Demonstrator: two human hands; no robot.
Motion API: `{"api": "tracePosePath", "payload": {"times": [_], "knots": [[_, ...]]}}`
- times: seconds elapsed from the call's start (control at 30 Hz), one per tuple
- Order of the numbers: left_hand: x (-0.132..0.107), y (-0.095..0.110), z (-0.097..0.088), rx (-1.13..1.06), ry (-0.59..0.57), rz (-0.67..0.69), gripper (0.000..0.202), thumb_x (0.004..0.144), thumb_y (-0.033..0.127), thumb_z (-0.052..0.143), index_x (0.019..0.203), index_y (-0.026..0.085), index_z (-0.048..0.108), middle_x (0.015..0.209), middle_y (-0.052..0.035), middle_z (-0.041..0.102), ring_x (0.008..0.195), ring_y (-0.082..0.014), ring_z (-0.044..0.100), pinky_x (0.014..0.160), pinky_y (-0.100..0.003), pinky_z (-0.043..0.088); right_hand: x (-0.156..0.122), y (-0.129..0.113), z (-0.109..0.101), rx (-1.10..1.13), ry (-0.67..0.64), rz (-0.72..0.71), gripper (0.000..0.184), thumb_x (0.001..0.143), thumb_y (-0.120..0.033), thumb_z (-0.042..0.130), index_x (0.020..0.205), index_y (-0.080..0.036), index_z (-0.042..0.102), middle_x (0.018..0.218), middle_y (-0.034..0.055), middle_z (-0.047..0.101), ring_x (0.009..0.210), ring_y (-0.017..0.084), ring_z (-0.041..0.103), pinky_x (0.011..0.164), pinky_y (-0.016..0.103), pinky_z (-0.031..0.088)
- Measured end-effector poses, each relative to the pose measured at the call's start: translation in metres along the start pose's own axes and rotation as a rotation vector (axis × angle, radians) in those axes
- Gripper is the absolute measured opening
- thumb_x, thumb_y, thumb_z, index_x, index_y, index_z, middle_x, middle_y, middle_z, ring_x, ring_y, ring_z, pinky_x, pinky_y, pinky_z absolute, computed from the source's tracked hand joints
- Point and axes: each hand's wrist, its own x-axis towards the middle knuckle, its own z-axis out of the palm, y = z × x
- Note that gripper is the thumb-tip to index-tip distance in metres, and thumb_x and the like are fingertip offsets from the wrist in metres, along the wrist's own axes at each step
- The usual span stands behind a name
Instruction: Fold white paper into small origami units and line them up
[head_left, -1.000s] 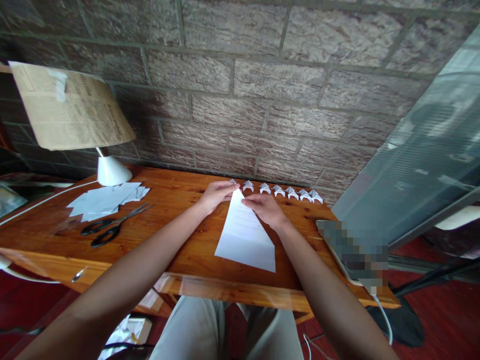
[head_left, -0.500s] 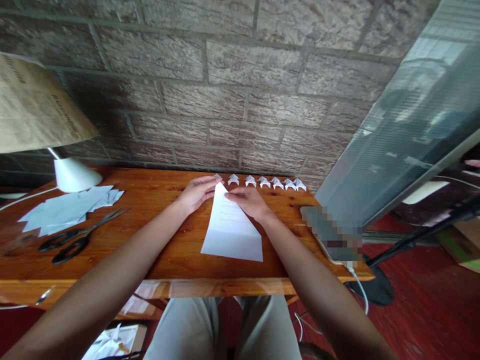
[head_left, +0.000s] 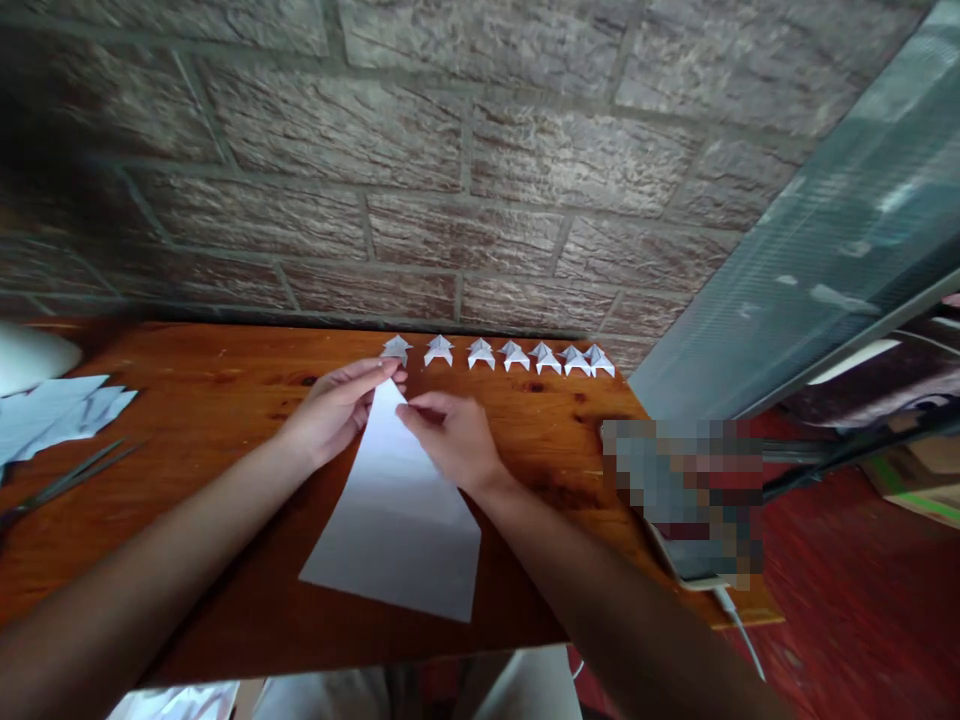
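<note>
Paper sheet [head_left: 409,530] pinched at its narrow far end

My left hand [head_left: 341,405] grips the very tip of the sheet between thumb and fingers. My right hand [head_left: 454,440] pinches the sheet's right edge with thumb and forefinger, just nearer to me than that tip. The sheet lies in front of me, over the middle of the worktop [head_left: 240,370], and widens from the pinched point to a broad near edge. I cannot tell how much of it rests on the wood.

Along the far side stand 7 folded paper pieces [head_left: 481,354] in a row; the leftmost is just beyond my left fingers, and the 2 at the right end sit closest together. Behind them rises a brick wall [head_left: 420,150].

To the left, scissors [head_left: 71,478] lie with their blades pointing far and right, near a pile of white paper pieces [head_left: 64,412]. On the right, a pixelated item [head_left: 690,510] lies by the worktop's edge, with a white cable [head_left: 742,630] at its near end. A translucent panel [head_left: 787,260] slants up beyond it.
</note>
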Motion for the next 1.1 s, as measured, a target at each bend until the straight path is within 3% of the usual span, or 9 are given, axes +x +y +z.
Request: {"api": "tracePosePath", "payload": {"times": [0.23, 0.47, 0.77, 0.9, 1.1], "knots": [[0.004, -0.008, 0.001, 0.034, 0.123, -0.042, 0.026, 0.062, 0.017, 0.079, 0.088, 0.017, 0.073, 0.08, -0.0038, 0.073, 0.069, -0.0112, 0.066, 0.063, -0.017, 0.053, -0.001, 0.006, 0.0, 0.062, 0.01, 0.087, 0.013, 0.081, -0.032, 0.063, 0.08, -0.023, 0.074, 0.076, -0.0018, 0.073, 0.068, 0.013, 0.066, 0.069, 0.023, 0.049], [-0.001, -0.006, 0.004, 0.151, 0.113, -0.084, 0.03, 0.059, 0.025, 0.083, 0.086, 0.017, 0.073, 0.08, -0.005, 0.073, 0.066, -0.0147, 0.066, 0.061, -0.022, 0.054, 0.0, 0.005, -0.003, 0.121, 0.028, 0.109, 0.014, 0.08, -0.033, 0.063, 0.079, -0.023, 0.073, 0.076, -0.0016, 0.072, 0.07, 0.013, 0.066, 0.071, 0.024, 0.05], [-0.001, -0.008, -0.002, 0.287, -0.146, -0.153, 0.034, 0.068, 0.042, 0.076, 0.093, 0.019, 0.073, 0.083, -0.0073, 0.073, 0.067, -0.0188, 0.066, 0.064, -0.028, 0.052, 0.012, 0.004, -0.019, 0.176, 0.105, 0.101, 0.02, 0.079, -0.04, 0.063, 0.081, -0.022, 0.073, 0.082, 0.0007, 0.072, 0.078, 0.017, 0.066, 0.075, 0.028, 0.05], [-0.001, -0.006, -0.001, 0.359, -0.264, -0.038, 0.033, 0.071, 0.047, 0.071, 0.084, 0.017, 0.073, 0.082, -0.0058, 0.072, 0.072, -0.0189, 0.064, 0.07, -0.028, 0.049, 0.019, -0.001, -0.031, 0.273, 0.064, 0.098, 0.026, 0.073, -0.044, 0.069, 0.084, -0.02, 0.072, 0.087, 0.0027, 0.073, 0.08, 0.019, 0.066, 0.075, 0.03, 0.051], [-0.006, -0.003, 0.005, 0.617, -0.409, 0.161, 0.035, 0.075, 0.049, 0.066, 0.068, 0.014, 0.068, 0.062, 0.0013, 0.059, 0.059, -0.0114, 0.048, 0.056, -0.023, 0.034, 0.029, -0.008, -0.051, 0.389, -0.015, 0.1, 0.034, 0.068, -0.046, 0.074, 0.091, -0.021, 0.074, 0.091, 0.0037, 0.073, 0.081, 0.018, 0.065, 0.074, 0.03, 0.052]]}}
